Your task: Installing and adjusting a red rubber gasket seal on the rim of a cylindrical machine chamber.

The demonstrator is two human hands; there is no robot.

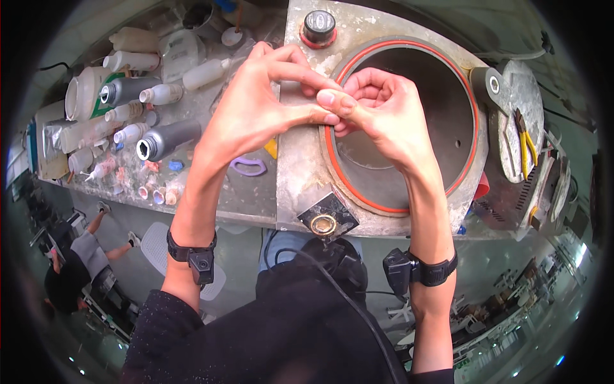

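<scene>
My left hand (259, 96) and my right hand (387, 112) meet over the left rim of a round grey metal chamber (441, 153). Thumb and fingers of the left reach across to the right hand's fingertips. The right hand's thumb presses against its curled fingers. Whatever small thing may be pinched between them is hidden by the fingertips. A red-orange ring (474, 118) runs round the chamber's rim. Below the hands, at the bench's front edge, lies a dark square plate (342, 211) with a round brass-coloured piece (323, 224) on it.
Several plastic bottles (169, 139) crowd the bench on the left, with a purple ring-shaped handle (248, 167) nearby. A black knob (319, 26) rises behind the chamber. Yellow-handled pliers (526, 144) lie at the right. On the far left below, another person (67, 278) is visible.
</scene>
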